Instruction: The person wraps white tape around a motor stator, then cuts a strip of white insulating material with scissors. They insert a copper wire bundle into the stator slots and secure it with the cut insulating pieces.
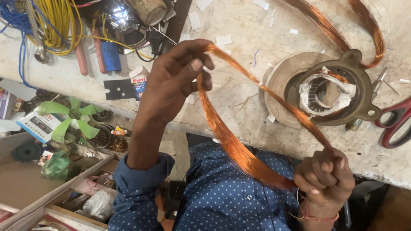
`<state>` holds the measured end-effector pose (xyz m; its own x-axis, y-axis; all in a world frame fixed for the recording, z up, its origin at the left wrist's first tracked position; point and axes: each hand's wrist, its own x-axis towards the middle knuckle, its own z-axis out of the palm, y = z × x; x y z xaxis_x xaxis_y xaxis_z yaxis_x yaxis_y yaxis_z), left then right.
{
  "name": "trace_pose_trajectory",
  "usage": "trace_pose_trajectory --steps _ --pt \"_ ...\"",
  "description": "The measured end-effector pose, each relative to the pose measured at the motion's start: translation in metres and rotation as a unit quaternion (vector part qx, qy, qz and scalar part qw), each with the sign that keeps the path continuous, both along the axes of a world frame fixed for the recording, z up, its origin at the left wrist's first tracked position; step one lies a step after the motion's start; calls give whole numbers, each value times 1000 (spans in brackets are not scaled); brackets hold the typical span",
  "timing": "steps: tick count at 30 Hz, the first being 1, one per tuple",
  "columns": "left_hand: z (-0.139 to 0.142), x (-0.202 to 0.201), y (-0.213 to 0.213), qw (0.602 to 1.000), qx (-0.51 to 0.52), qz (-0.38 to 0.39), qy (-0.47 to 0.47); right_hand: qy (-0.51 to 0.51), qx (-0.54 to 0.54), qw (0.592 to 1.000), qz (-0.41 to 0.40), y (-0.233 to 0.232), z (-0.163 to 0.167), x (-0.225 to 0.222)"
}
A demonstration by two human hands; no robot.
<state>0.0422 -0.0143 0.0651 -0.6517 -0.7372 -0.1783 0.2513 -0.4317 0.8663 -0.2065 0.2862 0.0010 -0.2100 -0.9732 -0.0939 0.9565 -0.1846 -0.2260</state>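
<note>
A long loop of thin copper wire (233, 145) is stretched between my two hands above my lap. My left hand (173, 81) pinches the upper end of the loop between thumb and fingers. My right hand (325, 177) is closed in a fist around the lower end, near my blue dotted shirt. Beyond the loop, on the worn white bench (244, 30), lies a round motor stator (327, 92) with paper-lined slots in a metal ring. More copper wire (342, 25) arcs from that stator toward the far right.
Red-handled scissors (396, 122) lie at the bench's right edge. Yellow and blue cables (51, 25), pliers and a dark cylinder crowd the far left. A small green fan blade (70, 115) and boxes sit below the bench at left. Paper scraps dot the benchtop.
</note>
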Motion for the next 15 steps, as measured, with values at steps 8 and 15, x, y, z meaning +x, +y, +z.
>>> trace_pose_trajectory --steps 8,15 --pt "7 19 -1 999 36 -9 23 107 167 978 -58 9 -2 -7" --pt "13 28 -9 991 -67 -78 -91 257 190 941 -110 17 4 -27"
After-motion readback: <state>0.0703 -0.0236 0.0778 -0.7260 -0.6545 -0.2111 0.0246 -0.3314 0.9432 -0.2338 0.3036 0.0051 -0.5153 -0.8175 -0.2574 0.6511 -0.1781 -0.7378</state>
